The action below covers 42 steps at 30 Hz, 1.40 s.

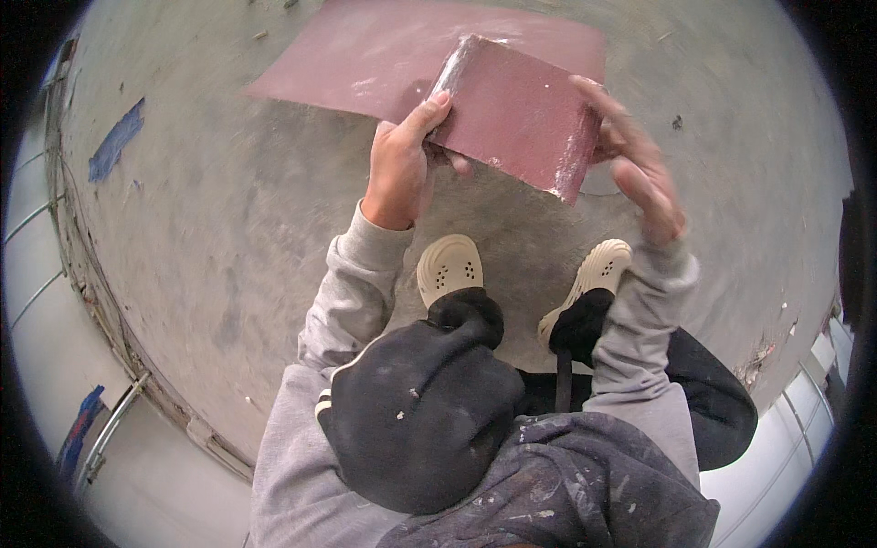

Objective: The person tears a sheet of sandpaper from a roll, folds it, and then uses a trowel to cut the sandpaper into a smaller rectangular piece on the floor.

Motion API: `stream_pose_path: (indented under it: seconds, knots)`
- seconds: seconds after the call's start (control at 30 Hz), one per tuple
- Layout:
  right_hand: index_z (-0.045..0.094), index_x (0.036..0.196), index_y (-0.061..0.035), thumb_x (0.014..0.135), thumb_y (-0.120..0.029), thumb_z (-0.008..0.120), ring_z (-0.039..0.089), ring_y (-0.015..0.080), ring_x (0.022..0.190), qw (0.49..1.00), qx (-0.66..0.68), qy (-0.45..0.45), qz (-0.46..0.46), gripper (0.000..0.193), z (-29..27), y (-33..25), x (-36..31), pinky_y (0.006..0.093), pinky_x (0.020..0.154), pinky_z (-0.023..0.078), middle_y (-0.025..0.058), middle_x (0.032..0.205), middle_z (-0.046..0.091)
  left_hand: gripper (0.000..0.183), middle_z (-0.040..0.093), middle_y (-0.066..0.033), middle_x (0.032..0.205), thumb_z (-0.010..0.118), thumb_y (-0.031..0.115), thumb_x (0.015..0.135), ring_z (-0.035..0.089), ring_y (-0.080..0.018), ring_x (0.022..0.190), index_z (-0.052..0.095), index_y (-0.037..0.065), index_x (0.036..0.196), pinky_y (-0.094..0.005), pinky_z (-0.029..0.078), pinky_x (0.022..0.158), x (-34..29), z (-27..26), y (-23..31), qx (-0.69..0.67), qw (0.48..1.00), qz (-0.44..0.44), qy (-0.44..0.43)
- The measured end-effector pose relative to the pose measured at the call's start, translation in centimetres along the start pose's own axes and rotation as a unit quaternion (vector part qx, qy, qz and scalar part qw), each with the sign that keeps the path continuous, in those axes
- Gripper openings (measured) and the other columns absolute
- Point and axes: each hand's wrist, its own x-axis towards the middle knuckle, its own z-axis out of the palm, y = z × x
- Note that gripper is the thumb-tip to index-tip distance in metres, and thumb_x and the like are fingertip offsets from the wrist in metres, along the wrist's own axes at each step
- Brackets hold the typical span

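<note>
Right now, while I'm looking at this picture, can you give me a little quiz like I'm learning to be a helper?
1. True or false: the left hand has its thumb on top of the maroon piece.
2. Pick one. The shoes are: A) black, B) cream, C) red.
3. Which hand looks blurrier?

Key:
1. True.
2. B.
3. The right hand, by the maroon piece's right edge.

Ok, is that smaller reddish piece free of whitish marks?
No, the smaller reddish piece shows whitish patches along two edges, one beside the left hand.
</note>
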Motion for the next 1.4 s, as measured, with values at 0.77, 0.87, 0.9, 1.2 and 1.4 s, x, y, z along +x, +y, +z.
stream_pose_path:
  seconds: [0.77,0.87,0.9,1.2,1.4]
  knots:
    - [0.069,0.109,-0.0055,0.092,-0.019,0.058,0.07,0.0226,0.088,0.821,-0.488,-0.08,-0.286,0.024,-17.7,-20.4,9.3,0.0346,0.077,0.056,0.0117,0.099,0.071,0.037,0.07,-0.0098,0.081,0.076,0.033,0.08,0.065,-0.0184,0.066,0.068,0.004,0.102,-0.0295,0.053,0.06,-1.7,11.5,19.2,0.483,0.518,0.696,-0.111]
    - [0.069,0.107,-0.0038,0.094,-0.018,0.057,0.071,0.0222,0.082,0.824,-0.471,-0.057,-0.309,0.023,-18.4,-19.9,10.0,0.0336,0.072,0.058,0.0121,0.096,0.071,0.027,0.072,-0.0078,0.088,0.072,0.024,0.082,0.068,-0.02,0.07,0.07,0.006,0.102,-0.0289,0.054,0.062,-1.1,13.2,18.3,0.543,0.604,0.562,-0.158]
    - [0.07,0.106,-0.0039,0.094,-0.018,0.057,0.071,0.0213,0.078,0.83,-0.465,-0.044,-0.305,0.023,-18.4,-19.1,10.0,0.0333,0.069,0.058,0.012,0.092,0.071,0.025,0.072,-0.009,0.09,0.071,0.023,0.082,0.069,-0.0206,0.072,0.071,0.004,0.099,-0.0295,0.054,0.062,-1.0,13.6,18.0,0.564,0.634,0.5,-0.172]
    - [0.071,0.098,-0.0076,0.089,-0.019,0.058,0.068,0.0198,0.078,0.783,-0.584,0.026,-0.212,0.02,-16.3,-20.4,10.9,0.0348,0.072,0.054,0.0096,0.086,0.07,0.016,0.071,-0.0123,0.09,0.064,0.012,0.085,0.07,-0.0219,0.077,0.069,0.0,0.095,-0.0303,0.056,0.07,-0.6,15.1,15.7,0.528,0.644,0.546,-0.085]
    - [0.07,0.096,-0.0087,0.087,-0.02,0.058,0.067,0.02,0.077,0.779,-0.573,-0.033,-0.254,0.018,-14.1,-20.7,13.2,0.035,0.072,0.054,0.0084,0.084,0.069,0.018,0.068,-0.0157,0.088,0.061,0.013,0.088,0.068,-0.0263,0.071,0.068,0.0,0.098,-0.0334,0.054,0.065,0.2,11.4,12.2,0.451,0.686,0.568,-0.061]
